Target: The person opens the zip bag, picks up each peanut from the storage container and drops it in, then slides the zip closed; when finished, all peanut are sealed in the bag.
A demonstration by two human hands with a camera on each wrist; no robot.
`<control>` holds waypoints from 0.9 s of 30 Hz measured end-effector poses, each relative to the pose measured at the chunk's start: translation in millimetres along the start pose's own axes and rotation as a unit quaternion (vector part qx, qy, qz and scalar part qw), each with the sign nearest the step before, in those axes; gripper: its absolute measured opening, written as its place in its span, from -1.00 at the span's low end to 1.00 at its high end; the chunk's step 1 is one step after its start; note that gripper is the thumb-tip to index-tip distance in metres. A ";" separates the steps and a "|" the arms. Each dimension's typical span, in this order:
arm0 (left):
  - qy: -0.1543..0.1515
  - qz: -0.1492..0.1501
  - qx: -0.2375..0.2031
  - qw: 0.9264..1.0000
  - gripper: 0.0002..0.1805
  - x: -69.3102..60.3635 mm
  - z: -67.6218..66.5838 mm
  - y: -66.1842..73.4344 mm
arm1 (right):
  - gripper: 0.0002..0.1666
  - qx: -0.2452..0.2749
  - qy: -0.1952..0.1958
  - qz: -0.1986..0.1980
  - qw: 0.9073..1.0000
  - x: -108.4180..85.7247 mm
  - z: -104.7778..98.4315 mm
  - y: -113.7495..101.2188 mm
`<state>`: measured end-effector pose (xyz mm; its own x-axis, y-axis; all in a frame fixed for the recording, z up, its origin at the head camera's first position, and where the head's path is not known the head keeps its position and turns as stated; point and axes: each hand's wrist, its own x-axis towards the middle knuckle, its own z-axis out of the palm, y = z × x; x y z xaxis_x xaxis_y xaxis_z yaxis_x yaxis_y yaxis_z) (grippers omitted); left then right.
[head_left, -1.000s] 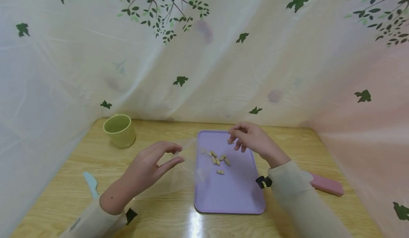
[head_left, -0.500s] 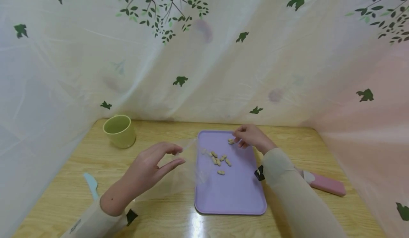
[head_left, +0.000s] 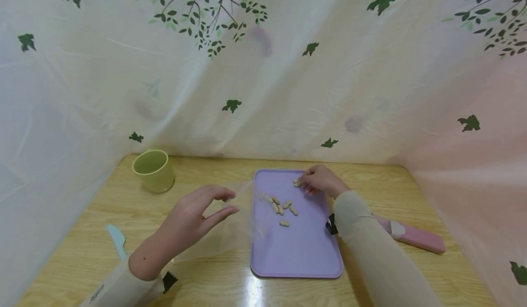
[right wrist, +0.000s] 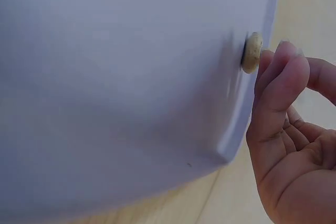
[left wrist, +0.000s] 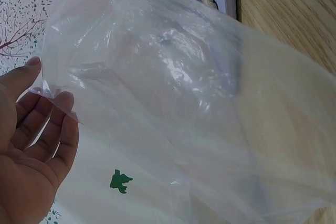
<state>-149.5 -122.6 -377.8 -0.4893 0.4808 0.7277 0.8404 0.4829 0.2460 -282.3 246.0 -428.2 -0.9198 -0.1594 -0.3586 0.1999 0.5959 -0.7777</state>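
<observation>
**Peanuts (head_left: 281,210) on lilac tray (head_left: 296,252); wood-grain bench (head_left: 214,282)**

Bench surface is glossy, with a light reflection at the near side. Printed sheeting (head_left: 197,78) encloses the back and both sides. A green mug (head_left: 156,179) stands rear left; a light-blue knife (head_left: 117,240) lies left, a pink handle (head_left: 422,239) right. Left grip (head_left: 195,213), thumb and fingertips slightly apart, pinches a clear bag (left wrist: 157,103) overlapping the tray's left side. Right grip (head_left: 324,180), fingertips nearly together, is beside peanuts at the tray's far end; whether it holds one cannot be told.
</observation>
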 end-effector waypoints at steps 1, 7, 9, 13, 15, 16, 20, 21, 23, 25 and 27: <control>0.001 0.001 -0.001 1.000 -0.66 0.0 0.0 0.0 | -0.72 -0.001 -0.001 0.000 1.000 0.4 0.7 -0.1; -0.001 -0.004 -0.001 1.000 -0.65 -0.4 -1.4 0.1 | -0.79 -0.019 0.004 0.017 1.000 2.2 5.7 -2.8; -0.001 -0.004 0.000 1.000 -0.65 -0.6 -1.7 0.0 | -0.78 -0.031 0.004 0.024 0.999 2.0 6.9 -3.4; 0.001 -0.003 0.004 1.000 -0.63 -0.9 -1.2 -0.8 | -0.76 -0.042 0.006 0.040 0.998 2.9 8.9 -2.3; 0.003 -0.001 0.006 1.000 -0.63 -1.1 -1.0 -1.3 | -0.75 -0.041 0.005 0.042 0.998 3.6 9.7 -1.3; 0.003 0.000 0.007 1.000 -0.63 -1.2 -0.8 -1.5 | -0.75 -0.040 0.006 0.042 0.998 3.9 10.2 -0.7; 0.005 0.002 0.008 1.000 -0.61 -1.5 -0.6 -2.1 | -0.76 -0.035 0.005 0.038 0.999 5.2 11.3 0.8; 0.007 0.003 0.008 1.000 -0.61 -1.6 -0.6 -2.4 | -0.76 -0.035 0.005 0.038 0.999 5.7 11.6 1.0; 0.007 0.002 0.008 1.000 -0.61 -1.5 -0.8 -2.6 | -0.77 -0.035 0.005 0.037 0.999 6.6 11.8 1.4; 0.003 -0.005 0.010 1.000 -0.59 -1.7 -1.4 -2.5 | -0.77 -0.036 0.007 0.040 0.999 7.6 12.1 1.7; 0.005 -0.003 0.010 1.000 -0.60 -1.5 -1.5 -3.0 | -0.78 -0.038 0.007 0.042 0.998 7.9 12.4 1.4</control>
<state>-150.9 -125.8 -378.7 -0.4920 0.4706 0.7324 0.8326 0.5002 0.2379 -285.1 235.8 -438.5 -0.9060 -0.0955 -0.4124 0.2502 0.6648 -0.7038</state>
